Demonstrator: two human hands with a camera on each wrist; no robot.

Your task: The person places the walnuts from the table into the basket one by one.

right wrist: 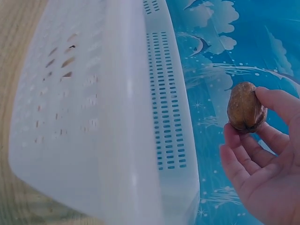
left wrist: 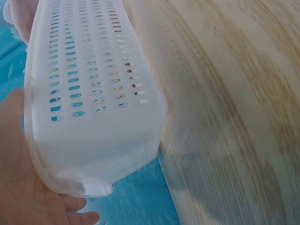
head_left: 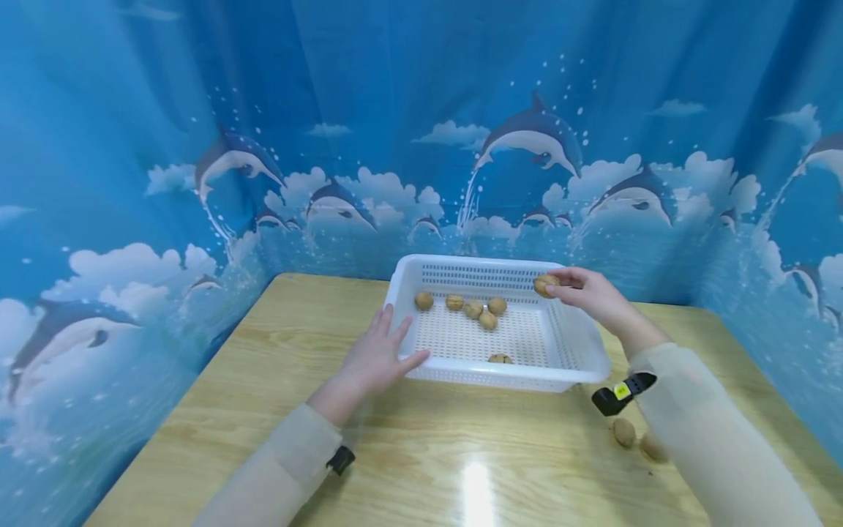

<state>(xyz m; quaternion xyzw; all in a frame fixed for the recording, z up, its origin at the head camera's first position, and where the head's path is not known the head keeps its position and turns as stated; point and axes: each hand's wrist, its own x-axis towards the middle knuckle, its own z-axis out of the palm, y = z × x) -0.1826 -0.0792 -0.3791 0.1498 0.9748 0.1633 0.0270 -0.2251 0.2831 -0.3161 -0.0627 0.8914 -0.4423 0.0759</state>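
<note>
Dolphin curtain (head_left: 395, 66), right hand (head_left: 596, 296) pinching walnut (head_left: 544, 285), left hand (head_left: 372, 356) spread against basket (head_left: 474, 371), table walnuts (head_left: 623, 432) head-view only

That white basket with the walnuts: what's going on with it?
A person is handling walnuts by hand. The right hand holds one walnut in its fingers, up near the right end of the white basket, while the left hand lies spread at the rim of the left end. Six walnuts show inside the basket. Two more lie outside on the wooden table, one partly hidden by the right sleeve.
</note>
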